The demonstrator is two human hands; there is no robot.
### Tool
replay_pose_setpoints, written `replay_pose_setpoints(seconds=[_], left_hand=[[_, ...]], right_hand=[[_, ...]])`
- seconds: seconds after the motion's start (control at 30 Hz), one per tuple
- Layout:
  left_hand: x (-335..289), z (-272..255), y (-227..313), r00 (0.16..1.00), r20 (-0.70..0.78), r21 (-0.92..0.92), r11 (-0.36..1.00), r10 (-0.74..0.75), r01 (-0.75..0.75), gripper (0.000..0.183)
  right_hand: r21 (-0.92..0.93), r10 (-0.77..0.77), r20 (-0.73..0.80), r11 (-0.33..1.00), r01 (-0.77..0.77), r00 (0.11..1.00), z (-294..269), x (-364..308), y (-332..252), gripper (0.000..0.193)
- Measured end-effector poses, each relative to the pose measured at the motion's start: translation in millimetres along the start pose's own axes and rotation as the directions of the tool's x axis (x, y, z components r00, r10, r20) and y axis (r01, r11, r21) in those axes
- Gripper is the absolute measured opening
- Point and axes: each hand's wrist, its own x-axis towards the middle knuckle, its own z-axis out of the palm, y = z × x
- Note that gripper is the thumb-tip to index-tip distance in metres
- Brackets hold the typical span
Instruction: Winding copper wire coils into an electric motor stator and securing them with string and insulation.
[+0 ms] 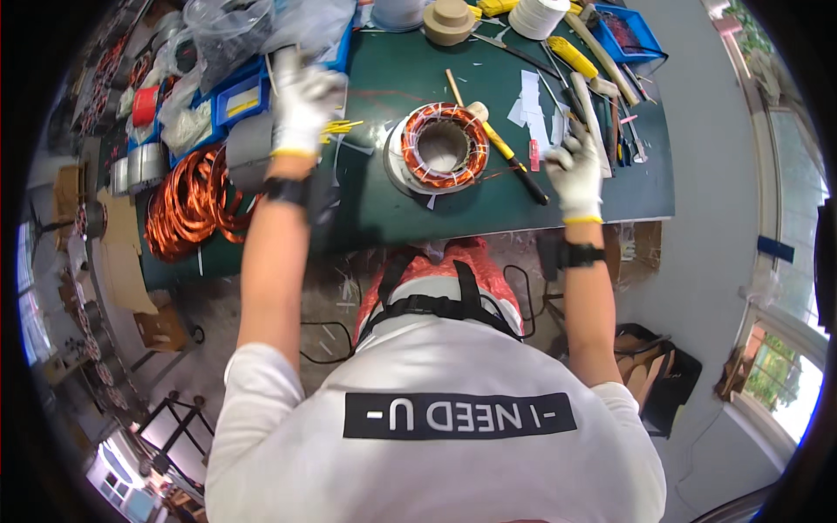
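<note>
A ring-shaped motor stator (478,150) wound with copper wire and tied with white lacing rests on a round white base (395,166) on the green bench. My left hand (303,106), in a white knitted glove, is over the blue bins left of the stator. Its fingers are smeared by motion, so whether they hold anything is unclear. To the stator's right, my right hand (577,174), also gloved, hovers near a small red tool (534,155) and long hand tools. Its fingers are apart and partly bent, with nothing visible in them. A yellow-and-black handled tool (514,166) lies beside the stator.
Copper wire coils (187,205) lie at the bench's left, below a blue bin (240,100) and plastic bags (228,35). Yellow strips (340,128) are near my left wrist. White paper pieces (530,100), a white spool (538,16) and another blue bin (629,33) occupy the right side.
</note>
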Motion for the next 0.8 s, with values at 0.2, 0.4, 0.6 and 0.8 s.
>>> replay_pose_setpoints(seconds=[0.2,0.4,0.6,0.8], left_hand=[[-136,102,112,0.498,0.305,0.692,0.171,0.812,-0.702,0.014],[-109,103,-71,0.651,0.46,0.236,-0.624,-0.604,-0.745,0.077],[-72,18,-120,0.568,0.485,0.213,-0.54,-0.665,-0.814,0.045],[-98,36,-157,0.735,0.466,0.233,-0.733,-0.493,-0.639,0.042]], right_hand=[[0.163,-0.537,0.163,0.842,0.514,0.828,-71,-36,-137,0.032],[-0.968,-0.358,0.182,-0.228,0.103,0.916,-167,62,-54,0.039],[-0.872,-0.426,0.096,-0.472,-0.13,0.9,-199,137,22,0.049],[-0.821,-0.299,-0.232,-0.45,-0.351,0.926,-155,137,4,0.036]])
